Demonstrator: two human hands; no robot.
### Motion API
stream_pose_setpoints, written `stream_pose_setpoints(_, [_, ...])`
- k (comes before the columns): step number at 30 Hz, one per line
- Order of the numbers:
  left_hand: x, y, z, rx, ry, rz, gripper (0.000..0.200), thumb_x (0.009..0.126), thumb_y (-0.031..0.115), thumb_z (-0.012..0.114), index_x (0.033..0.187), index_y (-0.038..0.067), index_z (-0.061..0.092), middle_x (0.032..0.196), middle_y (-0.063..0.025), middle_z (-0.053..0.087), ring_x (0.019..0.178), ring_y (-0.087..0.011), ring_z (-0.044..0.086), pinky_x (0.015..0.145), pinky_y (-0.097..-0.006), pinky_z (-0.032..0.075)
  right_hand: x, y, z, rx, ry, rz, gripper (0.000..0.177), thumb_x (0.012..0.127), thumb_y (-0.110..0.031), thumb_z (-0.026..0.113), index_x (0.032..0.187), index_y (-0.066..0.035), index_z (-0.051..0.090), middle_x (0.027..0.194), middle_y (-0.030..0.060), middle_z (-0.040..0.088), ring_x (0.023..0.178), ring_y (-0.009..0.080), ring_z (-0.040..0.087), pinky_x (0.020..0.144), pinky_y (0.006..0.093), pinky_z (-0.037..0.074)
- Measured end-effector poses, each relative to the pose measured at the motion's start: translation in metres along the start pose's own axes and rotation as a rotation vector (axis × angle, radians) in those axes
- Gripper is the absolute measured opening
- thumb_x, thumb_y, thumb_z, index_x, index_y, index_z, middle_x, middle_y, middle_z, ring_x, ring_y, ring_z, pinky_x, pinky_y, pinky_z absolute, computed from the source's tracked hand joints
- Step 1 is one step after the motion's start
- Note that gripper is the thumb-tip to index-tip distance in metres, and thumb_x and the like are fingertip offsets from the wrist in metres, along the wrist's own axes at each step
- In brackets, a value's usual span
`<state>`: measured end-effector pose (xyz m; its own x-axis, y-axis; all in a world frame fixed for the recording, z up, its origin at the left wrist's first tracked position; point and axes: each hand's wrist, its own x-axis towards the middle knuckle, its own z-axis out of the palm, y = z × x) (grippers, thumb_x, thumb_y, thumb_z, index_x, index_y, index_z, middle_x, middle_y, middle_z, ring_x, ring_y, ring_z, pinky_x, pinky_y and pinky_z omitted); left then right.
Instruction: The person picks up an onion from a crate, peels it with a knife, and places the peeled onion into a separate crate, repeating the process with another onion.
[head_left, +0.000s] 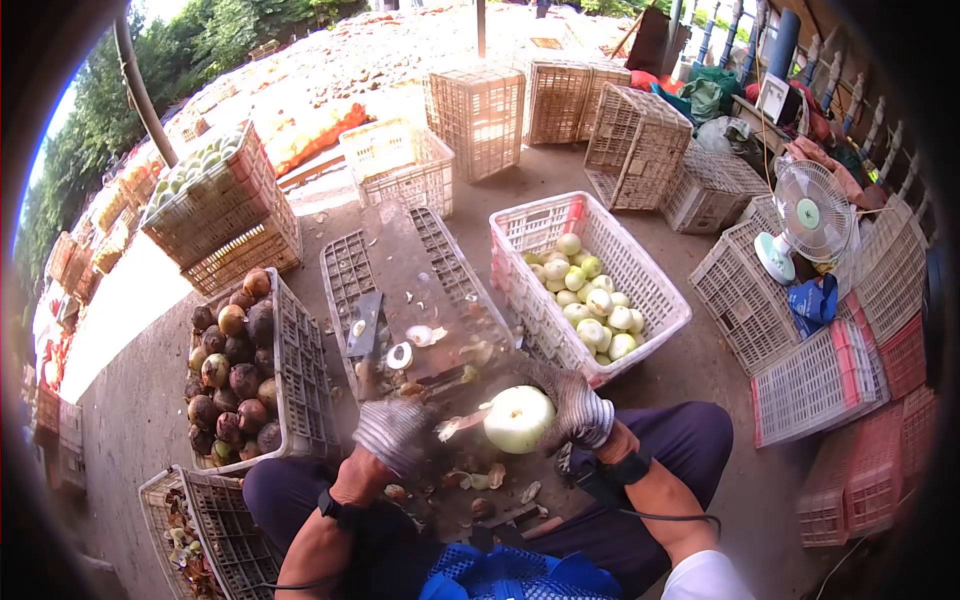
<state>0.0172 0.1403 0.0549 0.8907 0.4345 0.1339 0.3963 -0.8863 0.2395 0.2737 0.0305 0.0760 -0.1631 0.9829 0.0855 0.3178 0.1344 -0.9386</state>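
My right hand [572, 408], in a grey knitted glove, is closed around the side of a peeled, pale green-white round vegetable [519, 418]. My left hand [393, 436], gloved the same way and slightly blurred, is closed on what looks like a small knife [463, 424], whose thin brownish blade reaches the vegetable's left side. Both hands are above my lap, at the near end of a worn wooden board [400, 245]. A flat metal blade [365, 322] and a cut white slice [399, 355] lie on the board. Peel scraps [490, 478] are scattered below my hands.
A crate of dark brown unpeeled round vegetables [232, 370] stands left; a white crate [650, 335] with peeled ones stands right. Near my left knee is a crate of peelings [185, 545]. A fan [812, 212] sits on stacked crates at right. More crates [475, 120] stand behind.
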Motion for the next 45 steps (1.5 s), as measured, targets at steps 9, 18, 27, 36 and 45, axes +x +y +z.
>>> stream_pose_setpoints(9, [-0.003,0.009,0.014,-0.178,-0.127,-0.028,0.019,0.070,0.020,0.069,0.085,0.008,0.066,0.071,-0.0148,0.061,0.067,-0.0363,0.061,0.058,-0.0435,0.049,0.000,-0.001,0.013,-0.464,0.157,-0.155,0.050,0.065,-0.032,0.079,0.109,-0.014,0.064,0.116,0.0093,0.059,0.116,0.0273,0.054,0.095,0.0385,0.047])
stream_pose_setpoints(18, [0.003,0.029,0.010,-0.161,-0.233,-0.110,0.018,0.078,0.019,0.061,0.083,0.003,0.067,0.079,-0.0201,0.066,0.076,-0.0389,0.065,0.062,-0.0468,0.051,-0.005,-0.002,0.022,-0.600,0.264,-0.200,0.046,0.073,-0.030,0.073,0.113,-0.011,0.061,0.115,0.0094,0.058,0.113,0.0271,0.056,0.092,0.0365,0.050])
stream_pose_setpoints(27, [0.009,0.039,0.023,-0.088,-0.258,-0.249,0.018,0.075,0.020,0.061,0.081,0.004,0.067,0.077,-0.0203,0.065,0.073,-0.0386,0.065,0.060,-0.0485,0.051,-0.003,0.013,0.029,-0.693,0.255,-0.234,0.048,0.074,-0.033,0.074,0.112,-0.009,0.060,0.112,0.0111,0.057,0.105,0.0272,0.056,0.090,0.0367,0.049])
stream_pose_setpoints(36, [0.003,0.033,0.027,-0.019,-0.131,-0.188,0.019,0.074,0.022,0.062,0.081,0.004,0.066,0.075,-0.0183,0.064,0.069,-0.0363,0.065,0.058,-0.0483,0.050,0.000,0.007,0.035,-0.614,0.304,-0.244,0.041,0.072,-0.028,0.074,0.106,-0.010,0.062,0.106,0.0103,0.058,0.100,0.0268,0.056,0.088,0.0378,0.049])
stream_pose_setpoints(45, [0.003,0.020,0.013,0.058,0.212,0.006,0.019,0.070,0.023,0.063,0.080,0.008,0.065,0.068,-0.0138,0.058,0.063,-0.0333,0.060,0.054,-0.0450,0.048,0.003,-0.012,0.007,-0.191,0.076,-0.284,0.054,0.061,-0.029,0.082,0.109,-0.013,0.063,0.107,0.0077,0.062,0.099,0.0255,0.060,0.089,0.0352,0.049])
